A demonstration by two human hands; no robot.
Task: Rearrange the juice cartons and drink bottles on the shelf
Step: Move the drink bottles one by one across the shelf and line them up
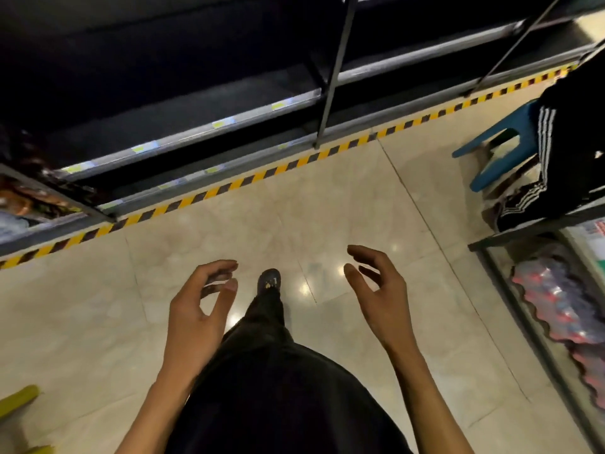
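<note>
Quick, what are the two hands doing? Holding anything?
Left hand: open, fingers loosely curled, holding nothing.
Right hand: open, holding nothing.

Glossy beige tile floor (327,208), glare spots near centre. Yellow-black hazard tape (248,180) running diagonally, lower left to upper right. Blue plastic stool (491,149) upper right, black white-striped garment (563,152) overlapping its right side. Dark shoe (269,280) and black trousers (262,355) centre-bottom. Blurred yellow object (18,399) at lower-left edge, type unclear.

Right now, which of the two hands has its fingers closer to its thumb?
The left hand: its curled fingers almost meet the thumb, while the right hand gapes wider. Both hold nothing.
</note>
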